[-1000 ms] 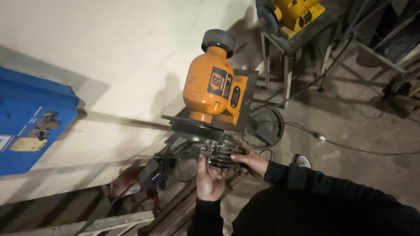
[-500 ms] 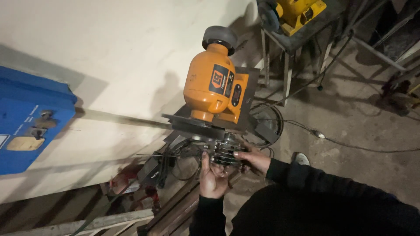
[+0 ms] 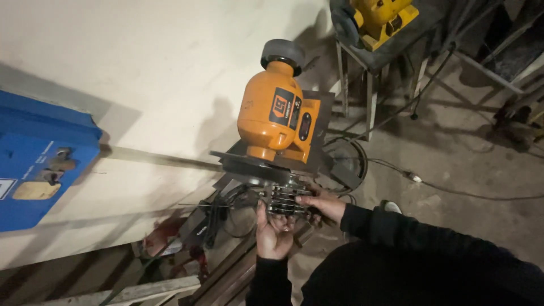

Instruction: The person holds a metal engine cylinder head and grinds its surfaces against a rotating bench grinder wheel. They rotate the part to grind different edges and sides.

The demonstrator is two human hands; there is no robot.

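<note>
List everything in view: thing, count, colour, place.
bench grinder: one, orange, centre, on a dark stand
grinding wheel: one, grey, at the orange grinder's far end
metal part: one, grey, ribbed, held in both hands at the grinder's near end
second grinder: one, yellow, top right on a metal stand
box: one, blue, on the left wall
cable: one, pale, on the floor at right
left hand: under the metal part
right hand: on its right side

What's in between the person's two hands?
In the head view, a small finned metal part sits between the left hand and right hand, held against the orange bench grinder's wheel.
</note>
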